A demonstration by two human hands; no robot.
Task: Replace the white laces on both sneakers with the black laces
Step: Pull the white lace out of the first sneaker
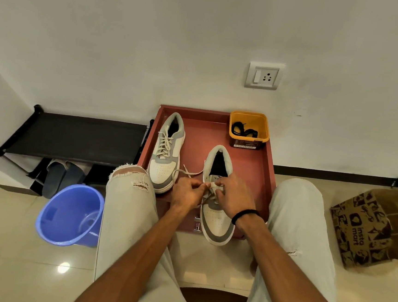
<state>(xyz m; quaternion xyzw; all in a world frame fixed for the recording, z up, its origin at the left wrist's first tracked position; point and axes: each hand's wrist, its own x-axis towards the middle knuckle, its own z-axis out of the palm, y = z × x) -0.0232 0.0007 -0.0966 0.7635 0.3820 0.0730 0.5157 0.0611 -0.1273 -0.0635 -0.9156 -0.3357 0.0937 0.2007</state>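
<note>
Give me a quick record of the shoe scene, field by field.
surface: red tray on the floor by the wall
near sneaker: both hands at its white lace, partly loosened
left hand: pinches the lace
right hand: grip on the lace at the eyelets
far sneaker: fully laced in white, untouched
black laces: in the yellow tub, tray's far right corner

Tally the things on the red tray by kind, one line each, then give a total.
Sneakers: 2, the far sneaker fully laced and the near sneaker, whose white lace both hands are working loose
Yellow tubs: 1, the yellow tub
Bundles of black laces: 1, the black laces inside that tub
Total: 4 on the red tray
</note>
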